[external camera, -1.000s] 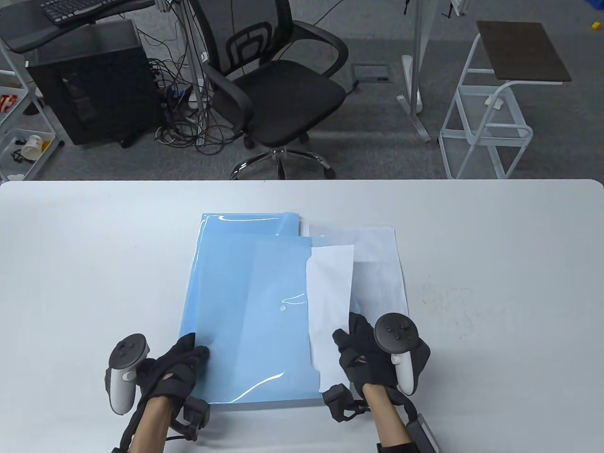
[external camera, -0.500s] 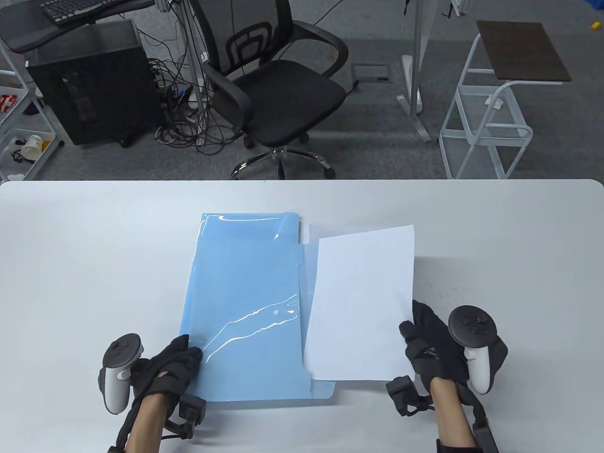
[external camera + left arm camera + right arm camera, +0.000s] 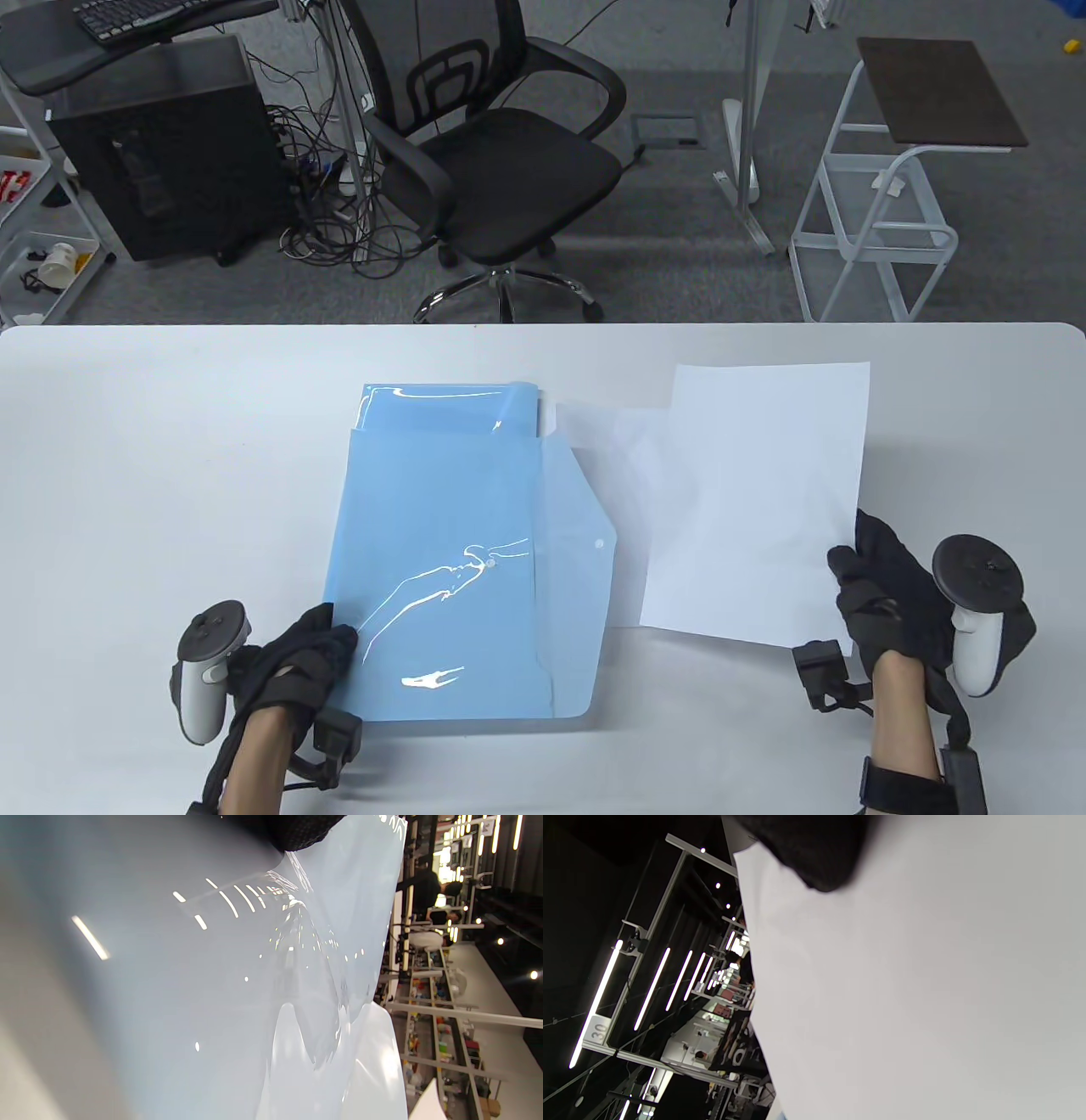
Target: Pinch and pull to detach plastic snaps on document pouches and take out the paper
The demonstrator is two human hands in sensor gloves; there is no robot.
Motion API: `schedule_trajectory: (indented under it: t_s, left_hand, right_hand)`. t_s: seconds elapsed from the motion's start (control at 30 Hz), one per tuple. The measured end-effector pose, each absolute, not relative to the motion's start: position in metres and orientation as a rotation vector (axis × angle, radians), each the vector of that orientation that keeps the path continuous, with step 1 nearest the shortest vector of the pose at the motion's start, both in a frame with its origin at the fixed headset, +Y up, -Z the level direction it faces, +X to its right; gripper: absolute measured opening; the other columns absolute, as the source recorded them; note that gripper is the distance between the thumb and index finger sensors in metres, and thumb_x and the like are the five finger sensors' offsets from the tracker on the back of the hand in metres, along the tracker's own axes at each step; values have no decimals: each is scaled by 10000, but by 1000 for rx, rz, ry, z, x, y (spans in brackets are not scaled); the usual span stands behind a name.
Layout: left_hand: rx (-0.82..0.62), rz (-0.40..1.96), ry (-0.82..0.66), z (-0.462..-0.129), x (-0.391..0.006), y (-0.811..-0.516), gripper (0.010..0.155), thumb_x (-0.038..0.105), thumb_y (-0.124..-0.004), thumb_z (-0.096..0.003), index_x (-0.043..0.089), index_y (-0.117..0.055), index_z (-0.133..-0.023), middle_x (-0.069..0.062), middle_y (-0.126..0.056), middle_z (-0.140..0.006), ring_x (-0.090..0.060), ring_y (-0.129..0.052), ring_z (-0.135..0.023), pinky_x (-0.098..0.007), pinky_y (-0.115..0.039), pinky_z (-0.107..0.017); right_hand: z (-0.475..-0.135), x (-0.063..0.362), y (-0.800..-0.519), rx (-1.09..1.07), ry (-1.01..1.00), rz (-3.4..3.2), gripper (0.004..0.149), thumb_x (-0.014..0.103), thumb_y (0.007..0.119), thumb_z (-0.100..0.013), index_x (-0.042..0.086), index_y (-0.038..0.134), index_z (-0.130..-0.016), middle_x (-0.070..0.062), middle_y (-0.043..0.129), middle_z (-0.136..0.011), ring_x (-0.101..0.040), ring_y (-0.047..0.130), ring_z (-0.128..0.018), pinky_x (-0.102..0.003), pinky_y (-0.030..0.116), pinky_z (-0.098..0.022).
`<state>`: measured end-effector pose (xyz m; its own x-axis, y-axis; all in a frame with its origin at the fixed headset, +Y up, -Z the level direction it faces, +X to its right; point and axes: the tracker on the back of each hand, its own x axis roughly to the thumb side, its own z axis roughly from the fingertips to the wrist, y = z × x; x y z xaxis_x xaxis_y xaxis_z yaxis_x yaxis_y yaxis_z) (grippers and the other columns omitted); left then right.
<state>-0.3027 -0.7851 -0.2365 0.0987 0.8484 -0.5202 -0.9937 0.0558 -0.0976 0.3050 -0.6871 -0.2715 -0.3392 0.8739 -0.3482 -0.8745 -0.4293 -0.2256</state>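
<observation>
My right hand [image 3: 882,594] pinches the white paper [image 3: 764,501] at its near right corner; the sheet is fully clear of the top blue pouch [image 3: 450,586] and just right of it, long axis running away from me. My left hand [image 3: 297,654] holds the pouch's near left corner; exact finger curl I cannot tell. Pouch flap [image 3: 577,552] lies open to the right, snap [image 3: 600,543] undone, reaching toward the sheet's left edge. A second pouch [image 3: 450,407] sits beneath, far edge showing. My guess: set the paper down rightward; right hand is the nearer one.
</observation>
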Motion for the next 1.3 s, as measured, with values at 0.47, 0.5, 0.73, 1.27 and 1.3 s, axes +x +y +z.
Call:
schedule_trajectory:
  t_s: [0.47, 0.5, 0.73, 1.27, 1.3]
  left_hand:
    - [-516, 1422, 358, -238, -298, -787, 490, 196, -650, -587, 97, -557, -1058, -59, -874, -877, -236, -1023, -541, -398, -890, -408]
    - [-516, 1422, 359, -238, -298, -787, 491, 195, -650, -587, 93, -558, -1058, -60, -876, -875, -236, -1024, -540, -398, -890, -408]
    - [-515, 1427, 357, -239, -299, -787, 491, 197, -650, -589, 94, -555, -1059, -60, -873, -878, -236, -1023, -544, -399, -889, -411]
    - [-522, 1394, 361, -241, -299, -788, 492, 199, -648, -592, 91, -551, -1062, -64, -869, -884, -245, -1022, -553, -405, -888, -416]
    - [-521, 1394, 360, -241, -299, -788, 491, 199, -648, -592, 91, -552, -1062, -65, -870, -884, -245, -1021, -554, -405, -888, -416]
  right_hand:
    - [-319, 259, -741, -438, 166, 1967, 489, 186, 785, -539, 176, 700, -1020, -126, 970, -816, -321, 1036, -488, -461, 898, -330]
    - [-321, 256, -742, -439, 171, 1972, 489, 187, 785, -538, 177, 700, -1020, -127, 972, -813, -320, 1037, -486, -460, 898, -330]
    - [-344, 235, -755, -433, 219, 1989, 490, 196, 783, -539, 166, 697, -1021, -125, 976, -803, -316, 1037, -477, -459, 897, -325]
    - [-361, 219, -773, -501, 264, 2057, 530, 211, 768, -545, 83, 640, -1044, -147, 965, -814, -309, 1044, -472, -443, 908, -320]
    - [-360, 219, -774, -519, 257, 2056, 528, 206, 763, -546, 76, 639, -1043, -155, 965, -811, -307, 1047, -471, -439, 912, -320]
